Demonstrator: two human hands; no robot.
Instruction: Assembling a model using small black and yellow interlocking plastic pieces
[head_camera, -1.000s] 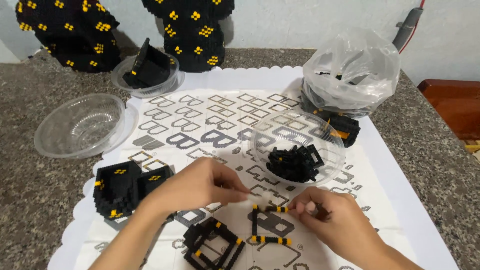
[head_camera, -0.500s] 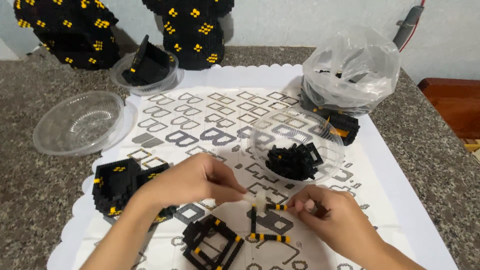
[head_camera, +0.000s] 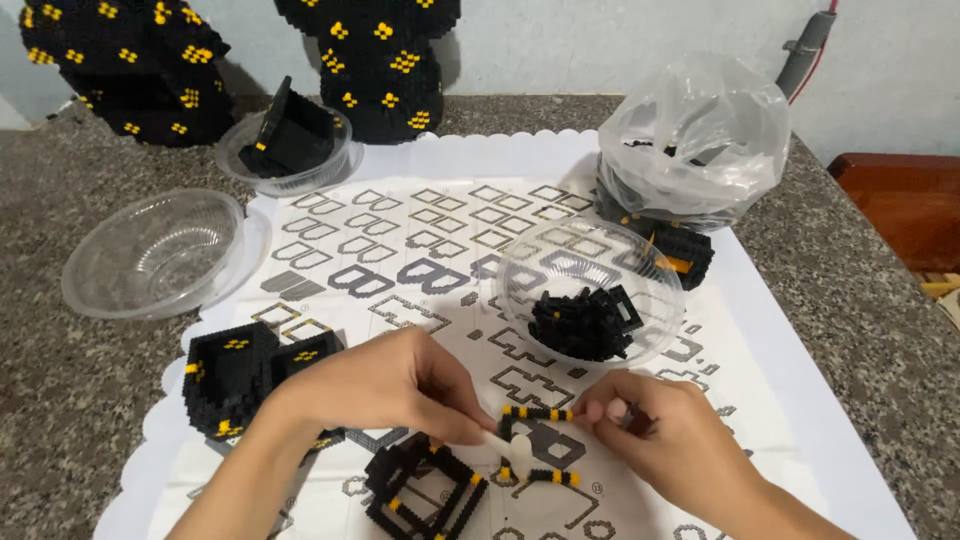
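Observation:
My left hand pinches a small white tool whose tip rests against a thin black and yellow brick frame lying on the printed instruction sheet. My right hand grips the right end of that frame's top bar. Just below my left hand lies a square black brick frame with yellow dots. A built black block piece with yellow marks sits to the left of my left wrist.
A clear bowl holding loose black bricks stands behind my hands. An empty clear bowl sits at left, another bowl with a black piece at back. A plastic bag stands back right. Two tall black models line the wall.
Both hands stay on the thin frame; my left hand has shifted slightly right and the white tool now shows against the frame's left side.

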